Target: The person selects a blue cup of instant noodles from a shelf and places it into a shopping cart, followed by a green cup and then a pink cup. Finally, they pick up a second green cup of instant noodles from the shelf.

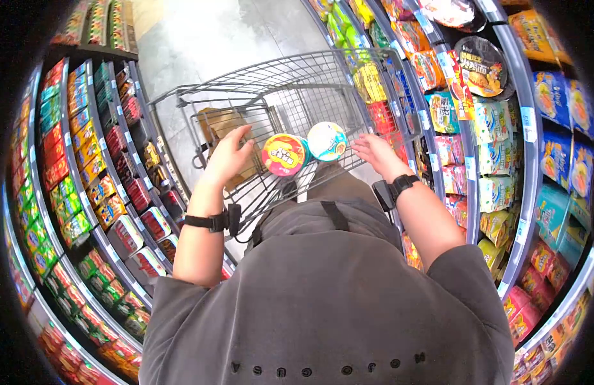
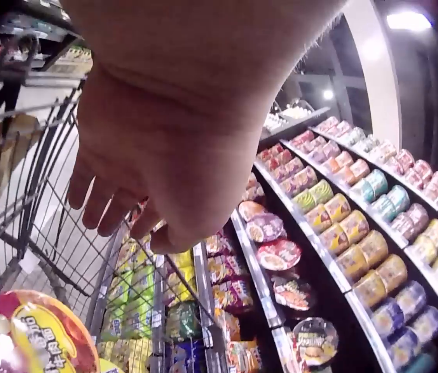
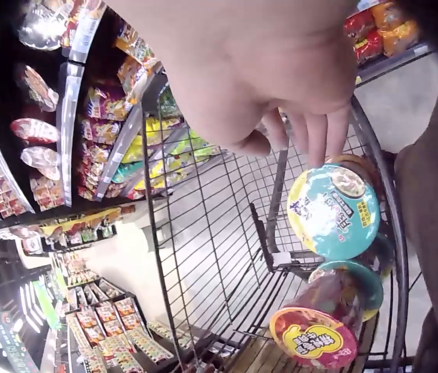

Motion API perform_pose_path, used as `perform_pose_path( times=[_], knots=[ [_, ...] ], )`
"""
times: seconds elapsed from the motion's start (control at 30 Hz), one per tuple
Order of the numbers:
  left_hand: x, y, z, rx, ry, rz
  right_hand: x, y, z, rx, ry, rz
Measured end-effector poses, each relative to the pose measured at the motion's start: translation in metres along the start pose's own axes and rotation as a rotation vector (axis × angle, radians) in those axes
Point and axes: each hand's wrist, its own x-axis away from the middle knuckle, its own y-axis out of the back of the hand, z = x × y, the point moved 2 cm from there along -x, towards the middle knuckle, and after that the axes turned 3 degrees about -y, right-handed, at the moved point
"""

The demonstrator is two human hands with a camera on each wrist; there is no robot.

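Observation:
In the head view my left hand hangs over the cart, fingers loosely extended, with nothing in it. Just right of it stands an instant noodle cup with a red and yellow lid. Beside that is a second noodle cup with a white and turquoise lid. My right hand is to the right of this cup, fingers relaxed and holding nothing. The right wrist view has its fingertips right by the turquoise lid. A teal cup is partly hidden behind the red-lidded one.
The wire shopping cart stands directly before my body, with a brown cardboard box at its left. Stocked shelves line both sides: packets on the left, noodle bags and bowls on the right. Pale floor extends ahead.

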Motion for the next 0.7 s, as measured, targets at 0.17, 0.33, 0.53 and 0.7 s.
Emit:
perform_pose_path(
  times=[0.17, 0.33, 0.53, 0.7],
  knots=[
    [0.069, 0.024, 0.035, 0.248, -0.053, -0.171, 0.057, 0.002, -0.004, -0.039, 0.085, 0.016],
    [0.127, 0.039, 0.038, 0.238, -0.060, -0.206, 0.103, 0.023, -0.052, -0.106, 0.184, -0.014],
    [0.159, 0.023, 0.056, 0.285, -0.123, -0.157, 0.175, 0.051, -0.145, -0.190, 0.167, -0.096],
    [0.167, 0.004, 0.039, 0.328, -0.115, -0.044, 0.220, 0.082, -0.209, -0.277, 0.159, -0.184]
  ],
)
